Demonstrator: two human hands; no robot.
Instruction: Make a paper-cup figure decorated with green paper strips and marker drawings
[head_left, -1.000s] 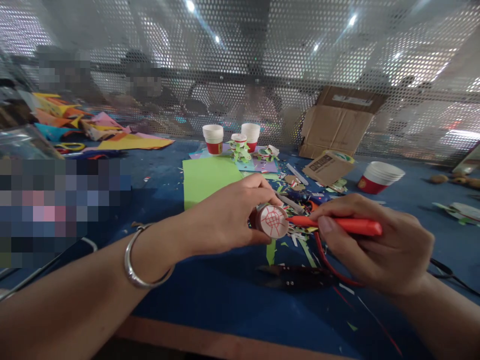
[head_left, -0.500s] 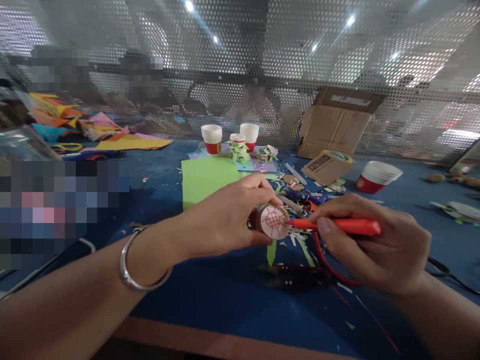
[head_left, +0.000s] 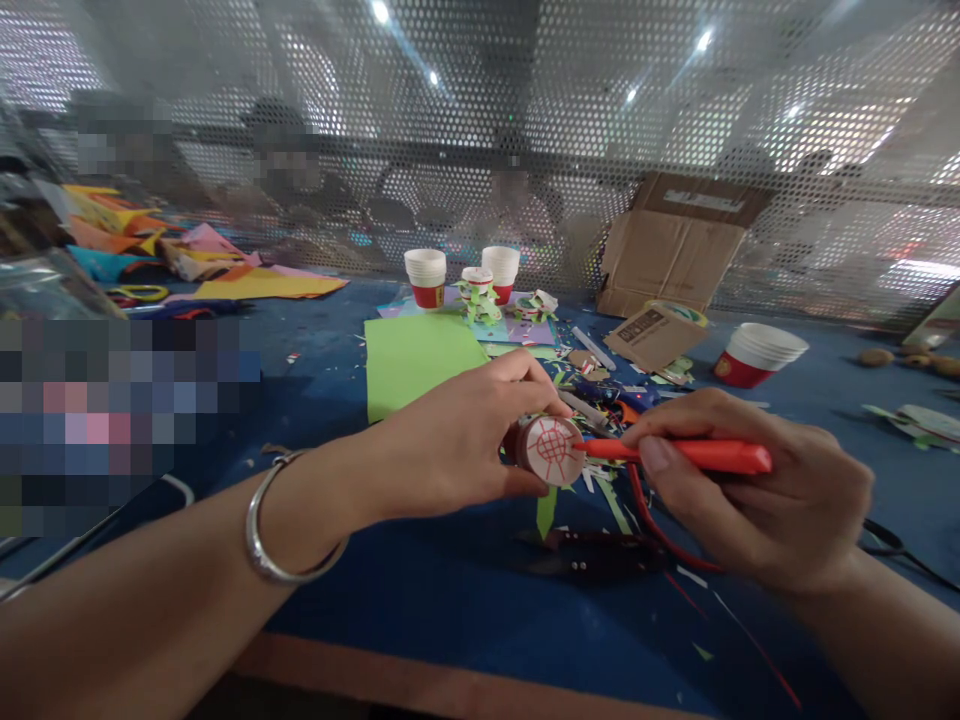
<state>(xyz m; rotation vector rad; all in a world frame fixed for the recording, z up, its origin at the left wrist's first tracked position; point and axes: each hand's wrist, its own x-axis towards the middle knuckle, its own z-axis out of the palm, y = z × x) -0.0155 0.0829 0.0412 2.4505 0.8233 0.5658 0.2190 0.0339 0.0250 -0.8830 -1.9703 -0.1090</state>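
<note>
My left hand [head_left: 465, 435], a silver bangle at its wrist, is closed around a small paper cup [head_left: 553, 455] tilted so its round white base faces me. Red lines form a web-like pattern on that base. A green paper strip [head_left: 546, 512] hangs below the cup; whether it is attached I cannot tell. Pinched in my right hand [head_left: 750, 490] is a red marker pen [head_left: 705, 455], its tip at the right edge of the cup's base. Dark-handled cutters [head_left: 600, 550] lie on the blue table beneath my hands, partly in shadow.
Green paper [head_left: 420, 360] lies behind my left hand, with paper scraps [head_left: 600, 375] to its right. Stacked paper cups [head_left: 425, 278] and small green-legged cup figures [head_left: 480, 300] stand farther back. More cups [head_left: 759, 353] sit right, near a cardboard box [head_left: 671, 245]. Coloured paper [head_left: 262, 283] lies left.
Both hands, with the cup and the marker pen, appear slightly farther right and lower in the view. The pen tip stays at the right edge of the cup's base.
</note>
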